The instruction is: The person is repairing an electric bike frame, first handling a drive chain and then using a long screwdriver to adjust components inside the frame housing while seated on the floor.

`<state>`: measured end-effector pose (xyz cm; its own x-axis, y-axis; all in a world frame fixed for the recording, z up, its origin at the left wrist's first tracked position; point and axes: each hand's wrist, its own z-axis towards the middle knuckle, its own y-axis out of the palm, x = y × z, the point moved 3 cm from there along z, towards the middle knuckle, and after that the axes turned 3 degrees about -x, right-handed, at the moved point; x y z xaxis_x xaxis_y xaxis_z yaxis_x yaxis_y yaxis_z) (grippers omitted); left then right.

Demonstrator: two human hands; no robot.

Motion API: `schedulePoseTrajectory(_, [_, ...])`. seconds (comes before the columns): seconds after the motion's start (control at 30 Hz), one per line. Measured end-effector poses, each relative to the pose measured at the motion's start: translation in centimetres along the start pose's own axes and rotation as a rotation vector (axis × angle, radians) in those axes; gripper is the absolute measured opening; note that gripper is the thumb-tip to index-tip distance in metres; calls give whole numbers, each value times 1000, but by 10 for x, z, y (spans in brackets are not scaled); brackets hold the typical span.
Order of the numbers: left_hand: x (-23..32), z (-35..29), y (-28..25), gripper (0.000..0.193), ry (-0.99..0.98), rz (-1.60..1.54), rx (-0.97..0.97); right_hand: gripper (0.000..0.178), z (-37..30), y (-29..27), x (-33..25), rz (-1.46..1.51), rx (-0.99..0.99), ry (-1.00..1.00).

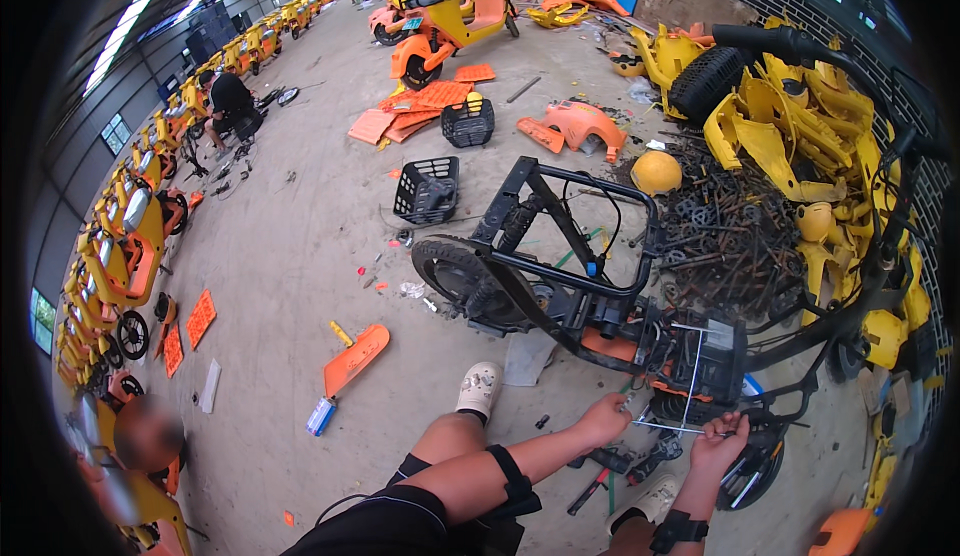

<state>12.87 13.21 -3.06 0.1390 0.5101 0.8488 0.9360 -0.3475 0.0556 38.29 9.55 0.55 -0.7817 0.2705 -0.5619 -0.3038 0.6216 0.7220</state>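
two bare hands work at the low part of a black bike frame [570,246], which lies on the floor [300,256]. the left grip [607,419] is bent tight and pinches the left end of a thin silver bar tool [691,386]. the right grip [722,440] has its fingers curled and pinches the other end. the tool is just in front of the person, and its long stem goes away from the two hands, over the side of a dark box [718,356] on the frame. i cannot tell if its far end touches a bolt.

a fat black wheel [458,276] is on the far left end of the frame. a tool with a red handle [588,491] lies on the floor near the hands. to the left are a bent orange piece [357,359] and a blue and white can [321,416] just beside it. past the frame, a big heap of yellow parts [790,126] sits by rusty metal bits [730,221]. far off, another person [232,96] squats near a long row of yellow scooters [125,226].
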Motion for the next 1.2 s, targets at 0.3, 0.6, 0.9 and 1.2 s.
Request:
schedulePoseTrajectory(0.3, [15,-4,-2,39,-62,-155,3,18,-16,5,38,-626,82,-78])
schedulePoseTrajectory(0.6, [16,2,8,44,-99,-288,10,20,-66,33,84,-1654,-540,127])
schedulePoseTrajectory(0.9, [12,-11,7,62,26,46,16,32,-76,19,99,-1838,-577,203])
schedulePoseTrajectory(1.2, [13,-15,-3,44,-74,-342,-93,18,-74,4,108,-1604,-472,83])
